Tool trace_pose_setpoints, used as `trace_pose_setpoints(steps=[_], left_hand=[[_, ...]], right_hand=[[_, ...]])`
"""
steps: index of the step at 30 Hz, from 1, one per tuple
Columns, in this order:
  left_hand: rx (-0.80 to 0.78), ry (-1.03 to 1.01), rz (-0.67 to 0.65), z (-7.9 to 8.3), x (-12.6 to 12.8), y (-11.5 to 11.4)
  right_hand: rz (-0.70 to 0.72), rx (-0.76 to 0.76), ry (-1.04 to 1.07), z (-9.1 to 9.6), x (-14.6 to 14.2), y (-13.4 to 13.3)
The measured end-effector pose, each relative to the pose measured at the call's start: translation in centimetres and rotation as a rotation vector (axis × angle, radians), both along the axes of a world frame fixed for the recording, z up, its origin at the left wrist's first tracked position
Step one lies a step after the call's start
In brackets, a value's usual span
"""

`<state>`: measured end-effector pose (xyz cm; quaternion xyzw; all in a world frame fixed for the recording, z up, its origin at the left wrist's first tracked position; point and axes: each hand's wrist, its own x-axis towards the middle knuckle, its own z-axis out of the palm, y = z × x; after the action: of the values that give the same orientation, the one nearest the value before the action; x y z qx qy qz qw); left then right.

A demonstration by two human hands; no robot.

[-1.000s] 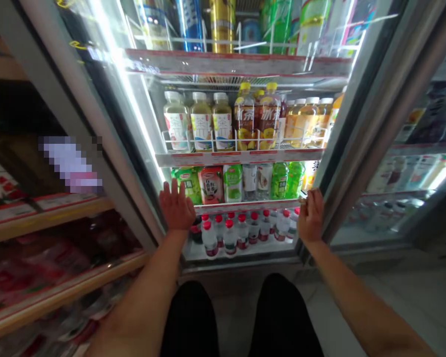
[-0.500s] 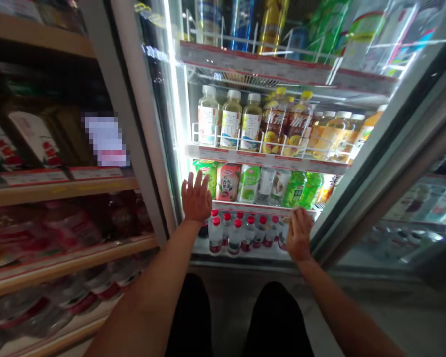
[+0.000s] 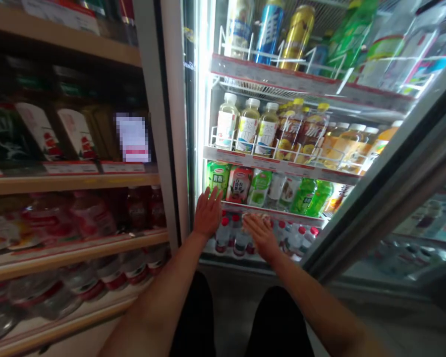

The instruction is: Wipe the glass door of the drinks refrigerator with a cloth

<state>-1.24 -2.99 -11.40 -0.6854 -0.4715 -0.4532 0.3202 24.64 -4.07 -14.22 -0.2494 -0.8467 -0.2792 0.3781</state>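
My left hand [image 3: 208, 213] is at the left end of the lower shelf in the lit drinks fridge, fingers stretched out in front of a green bottle [image 3: 217, 176]. Whether it touches the shelf edge I cannot tell. My right hand [image 3: 260, 232] presses a pale, crumpled cloth [image 3: 266, 218] against the price strip [image 3: 293, 215] along that shelf's front edge. Most of the cloth is hidden by the fingers. Just above stand a red-labelled bottle [image 3: 240, 184] and a light green bottle [image 3: 259, 187]. Below are several red-capped water bottles [image 3: 222, 235].
Higher shelves hold tea bottles [image 3: 247, 126] behind a wire rail and cans [image 3: 269, 32]. The fridge's left frame [image 3: 174, 124] rises beside my left arm. A slanted door frame [image 3: 375, 193] borders the right. Wooden shelves [image 3: 78, 186] with bottles stand at the left.
My right hand has slid left along the shelf edge with the cloth, from the right end to near the middle. The view has shifted, so the fridge appears further right.
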Motion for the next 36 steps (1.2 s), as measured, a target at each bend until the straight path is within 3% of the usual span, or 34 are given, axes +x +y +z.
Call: trace_pose_setpoints(steps=[4,8,14,18,21,25,31,36], left_hand=[[-0.03,0.115,0.02,-2.8,-1.8,-1.5],[-0.088,0.191,0.037,-3.9,-3.1,-2.7],[-0.084,0.196,-0.011,-3.1,-3.7,-3.5],[-0.026,0.205,-0.03,-1.7,-4.3,-3.6],[0.031,0.216,-0.031,0.0,-4.5,-3.5],[0.098,0.203,-0.052,3.6,-4.3,-2.9],[0.167,0.196,-0.058,10.5,-3.6,-2.1],[0.163,0.215,-0.068,17.4,-2.7,-1.8]], right_hand=[[0.092,-0.015,-0.157,-1.2,-2.6,-0.1],[0.131,-0.004,-0.205,0.7,-4.6,0.6],[0.169,0.064,-0.262,4.4,-7.6,1.7],[0.184,0.115,-0.29,7.9,-8.8,2.4],[0.188,0.144,-0.271,10.8,-9.4,2.6],[0.19,0.187,-0.272,14.5,-9.6,2.7],[0.165,0.255,-0.299,20.4,-8.7,2.6],[0.127,0.296,-0.321,26.8,-7.4,2.6]])
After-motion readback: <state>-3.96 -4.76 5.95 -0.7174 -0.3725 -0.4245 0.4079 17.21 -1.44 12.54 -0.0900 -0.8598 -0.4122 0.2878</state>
